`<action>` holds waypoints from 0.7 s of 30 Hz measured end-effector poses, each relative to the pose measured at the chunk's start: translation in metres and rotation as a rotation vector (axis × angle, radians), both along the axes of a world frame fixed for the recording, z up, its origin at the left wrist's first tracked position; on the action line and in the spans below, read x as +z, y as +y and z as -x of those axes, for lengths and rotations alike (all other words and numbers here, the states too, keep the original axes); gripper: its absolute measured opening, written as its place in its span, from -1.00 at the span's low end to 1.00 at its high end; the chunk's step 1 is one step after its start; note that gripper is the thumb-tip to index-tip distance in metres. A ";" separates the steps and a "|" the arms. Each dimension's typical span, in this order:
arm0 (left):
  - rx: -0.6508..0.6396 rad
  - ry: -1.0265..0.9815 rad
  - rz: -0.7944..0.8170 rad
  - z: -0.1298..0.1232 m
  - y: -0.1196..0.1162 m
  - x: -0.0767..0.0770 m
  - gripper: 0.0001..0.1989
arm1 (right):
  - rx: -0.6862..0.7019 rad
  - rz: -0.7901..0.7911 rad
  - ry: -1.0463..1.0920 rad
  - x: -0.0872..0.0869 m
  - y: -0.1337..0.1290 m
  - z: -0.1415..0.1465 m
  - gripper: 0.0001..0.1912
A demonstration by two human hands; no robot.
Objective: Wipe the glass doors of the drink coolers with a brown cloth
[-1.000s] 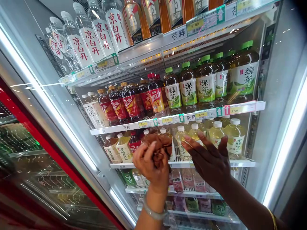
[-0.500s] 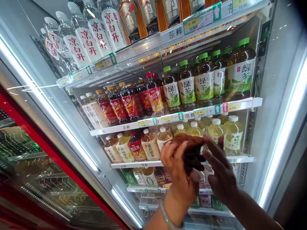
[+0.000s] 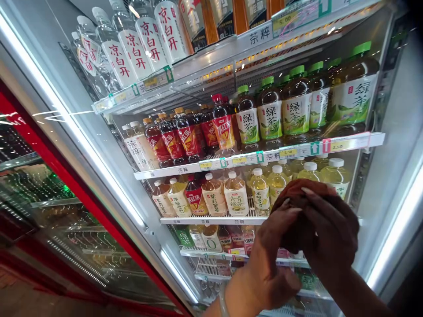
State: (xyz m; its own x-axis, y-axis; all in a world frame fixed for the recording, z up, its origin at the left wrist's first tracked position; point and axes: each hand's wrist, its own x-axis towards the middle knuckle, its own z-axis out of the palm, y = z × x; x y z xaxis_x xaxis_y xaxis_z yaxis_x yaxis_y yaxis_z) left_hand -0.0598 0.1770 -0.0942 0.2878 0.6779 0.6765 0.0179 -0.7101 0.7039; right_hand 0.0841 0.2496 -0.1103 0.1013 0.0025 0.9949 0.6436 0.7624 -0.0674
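A reddish-brown cloth [image 3: 295,188], dark in its lower folds, is bunched between my hands in front of the open drinks cooler. My left hand [image 3: 269,259], with a pale bangle [image 3: 224,301] at its wrist, grips the cloth from the left. On the other side my right hand [image 3: 332,229] closes over it with bent fingers. The hands and cloth cover the right part of the shelf behind, where pale yellow drink bottles [image 3: 276,181] stand. Left of them is a cream-labelled tea bottle [image 3: 235,193].
Green-capped tea bottles [image 3: 297,103] and red-labelled bottles [image 3: 188,138] line the shelf above. Water bottles [image 3: 152,39] stand on the top shelf. A bright light strip [image 3: 79,127] runs along the left frame, beside a red door edge [image 3: 109,207]. Lower shelves hold more drinks.
Both hands have moved right with the cloth. My right hand, apart from the cloth or only at its edge before, now grips it. The view has shifted slightly.
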 end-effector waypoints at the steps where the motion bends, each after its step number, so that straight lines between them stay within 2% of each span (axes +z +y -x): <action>1: -0.006 -0.013 -0.034 0.000 0.001 0.002 -0.20 | 0.000 -0.007 0.054 0.004 0.000 0.005 -0.65; 3: 0.007 -0.134 -0.060 0.000 0.003 0.001 -0.32 | 0.020 -0.012 0.103 0.006 0.000 0.019 -0.77; 4: 0.032 -0.222 -0.054 0.001 0.005 -0.001 -0.36 | 0.030 0.002 0.075 0.003 -0.001 0.026 -0.77; 6: 0.130 -0.364 -0.033 0.003 0.008 -0.007 -0.45 | 0.001 0.045 -0.037 -0.010 -0.001 0.033 -0.64; 8: 0.266 -0.386 -0.037 0.010 0.010 -0.011 -0.59 | -0.070 0.066 -0.120 -0.026 0.002 0.027 -0.57; 10: 0.392 -0.303 -0.095 0.017 0.010 -0.012 -0.70 | -0.116 0.063 -0.141 -0.034 0.007 0.012 -0.60; 11: 0.453 -0.229 -0.156 0.020 0.010 -0.011 -0.72 | -0.132 0.061 -0.125 -0.033 0.009 0.003 -0.60; 14: 0.654 0.023 -0.406 0.026 0.013 -0.007 -0.61 | -0.145 0.079 0.002 -0.009 0.013 -0.007 -0.56; 17: 0.756 0.242 -0.534 0.027 0.022 -0.007 -0.41 | -0.117 0.056 0.046 0.010 0.010 0.010 -0.62; 19: 0.757 0.350 -0.557 0.027 0.027 -0.012 -0.34 | -0.069 0.013 -0.049 0.005 0.007 0.020 -0.72; 21: 0.768 0.415 -0.562 0.026 0.031 -0.021 -0.32 | -0.021 0.000 -0.146 -0.011 0.007 0.018 -0.79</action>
State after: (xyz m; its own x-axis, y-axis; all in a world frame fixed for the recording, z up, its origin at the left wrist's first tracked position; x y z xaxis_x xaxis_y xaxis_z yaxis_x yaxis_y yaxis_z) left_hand -0.0859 0.2084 -0.1151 0.1943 0.3945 0.8981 0.7696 -0.6291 0.1098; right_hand 0.0666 0.2562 -0.1212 -0.0442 0.0016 0.9990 0.6621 0.7488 0.0281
